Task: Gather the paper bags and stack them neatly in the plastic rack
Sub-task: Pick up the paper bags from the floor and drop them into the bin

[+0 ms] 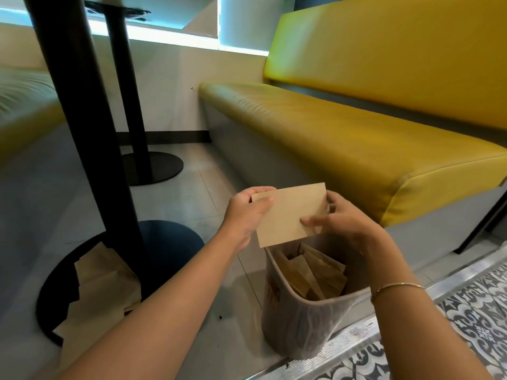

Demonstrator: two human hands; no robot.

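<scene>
**Partway through the gathering: one bag over the rack, a pile left on the floor**

We take the plastic rack as our landmark; it stands on the floor in front of the yellow bench. Directly above its open mouth we hold one flat paper bag, its lower edge level with the rim and not yet inside. Our left hand pinches the bag's upper left corner, thumb on the near face. Our right hand grips the right edge, thumb laid across the near face and fingers curled behind.

Inside the rack we see several stored bags, leaning at differing angles, so we judge the stack not yet neat. To the left of the rack, against the black table leg, a loose pile of bags lies on the floor. We judge the task roughly midway: some bags stored, one in hand, more to collect.

Our left forearm covers the near part of the pile, so its count is unknown. The rack's depth and fill level cannot be made out, and a marking on its left wall is too blurred to read.
</scene>
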